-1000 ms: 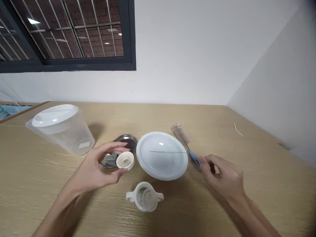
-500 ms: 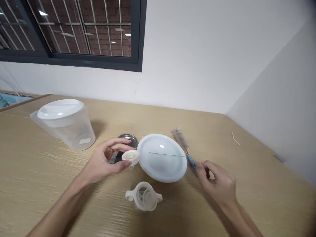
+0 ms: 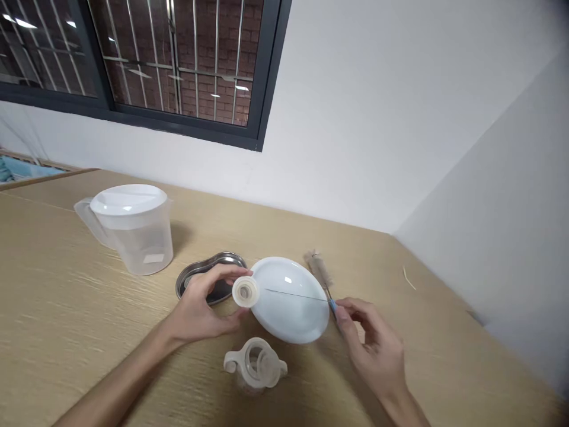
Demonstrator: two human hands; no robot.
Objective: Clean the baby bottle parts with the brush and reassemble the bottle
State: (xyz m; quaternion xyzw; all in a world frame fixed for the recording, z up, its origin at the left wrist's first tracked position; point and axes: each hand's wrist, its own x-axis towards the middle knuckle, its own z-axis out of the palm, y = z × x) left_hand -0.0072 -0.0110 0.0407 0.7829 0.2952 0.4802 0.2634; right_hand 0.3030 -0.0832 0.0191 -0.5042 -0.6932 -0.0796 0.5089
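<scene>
My left hand (image 3: 208, 308) holds a small whitish ring-shaped cap (image 3: 246, 292) between thumb and fingers, its round opening facing me. My right hand (image 3: 373, 344) pinches the blue handle (image 3: 332, 305) of a thin wire tool, whose long tip points left over the white bowl (image 3: 291, 320) toward the cap without touching it. Below the bowl stands a clear cup with two handles (image 3: 255, 363). Behind my left hand lies a kidney-shaped metal tray (image 3: 183, 277), partly covered by the hand.
A lidded translucent pitcher (image 3: 142, 237) stands at the left. A bottle brush (image 3: 319, 268) lies just right of the bowl, and a thin pale strip (image 3: 409, 279) farther right. A white wall and barred window (image 3: 178, 65) rise behind the wooden table (image 3: 66, 296).
The cap has been tilted so its opening faces me. My right hand has shifted left, bringing the wire tip nearer the cap. The camera view has turned slightly.
</scene>
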